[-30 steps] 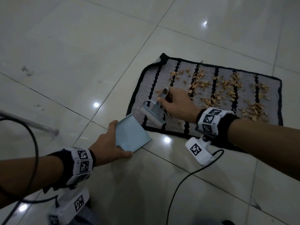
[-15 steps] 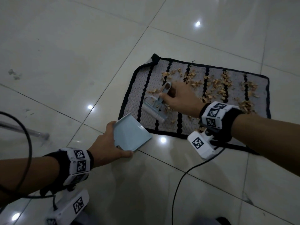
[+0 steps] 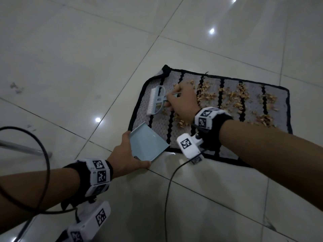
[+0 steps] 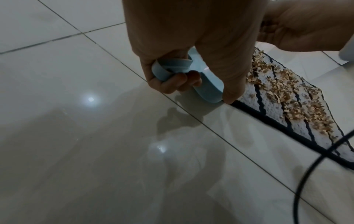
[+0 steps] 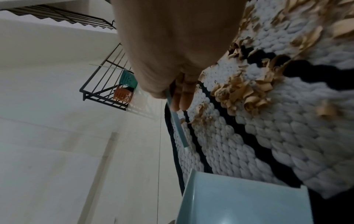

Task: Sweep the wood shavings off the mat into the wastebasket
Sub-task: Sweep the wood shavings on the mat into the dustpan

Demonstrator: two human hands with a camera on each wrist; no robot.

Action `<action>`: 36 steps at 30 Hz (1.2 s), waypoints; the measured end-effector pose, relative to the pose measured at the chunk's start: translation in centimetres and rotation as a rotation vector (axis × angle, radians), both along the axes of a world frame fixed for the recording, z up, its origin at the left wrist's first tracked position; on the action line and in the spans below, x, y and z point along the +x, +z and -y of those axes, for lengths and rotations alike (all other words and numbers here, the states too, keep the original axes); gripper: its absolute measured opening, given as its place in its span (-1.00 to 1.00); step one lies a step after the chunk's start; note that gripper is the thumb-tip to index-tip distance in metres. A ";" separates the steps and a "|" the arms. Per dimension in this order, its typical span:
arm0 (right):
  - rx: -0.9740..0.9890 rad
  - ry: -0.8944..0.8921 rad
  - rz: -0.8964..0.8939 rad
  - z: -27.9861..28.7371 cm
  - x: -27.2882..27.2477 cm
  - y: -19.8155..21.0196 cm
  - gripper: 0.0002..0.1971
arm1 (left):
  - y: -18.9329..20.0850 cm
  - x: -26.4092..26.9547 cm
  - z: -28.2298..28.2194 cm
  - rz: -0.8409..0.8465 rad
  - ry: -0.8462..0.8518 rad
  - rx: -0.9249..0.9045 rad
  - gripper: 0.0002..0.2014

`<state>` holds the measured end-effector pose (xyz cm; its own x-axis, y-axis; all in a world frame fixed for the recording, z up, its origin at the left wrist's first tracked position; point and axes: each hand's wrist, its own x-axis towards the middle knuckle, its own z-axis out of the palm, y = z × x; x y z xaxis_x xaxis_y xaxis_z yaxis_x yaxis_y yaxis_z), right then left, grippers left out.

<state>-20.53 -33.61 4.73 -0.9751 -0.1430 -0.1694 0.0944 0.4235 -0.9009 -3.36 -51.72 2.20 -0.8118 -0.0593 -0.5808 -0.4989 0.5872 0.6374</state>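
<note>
No words, brand names or numbers can be read anywhere. The only printed signs are black-and-white square code markers on the wristbands (image 3: 100, 172) behind each hand and on the white camera housings (image 3: 189, 146) under the wrists; they carry no legible characters.

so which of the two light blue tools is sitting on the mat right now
The brush, held by the right hand, lies on the mat. The dustpan, in the left hand, sits at the mat's near edge.

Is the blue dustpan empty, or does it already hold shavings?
Empty: the dustpan shows a bare blue floor in the head view; the shavings all lie on the mat.
</note>
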 end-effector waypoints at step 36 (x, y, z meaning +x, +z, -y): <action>0.401 0.436 -0.545 -6.0 -3.4 -2.2 -0.87 | -1.2 -2.4 -1.8 -0.056 0.045 0.061 0.22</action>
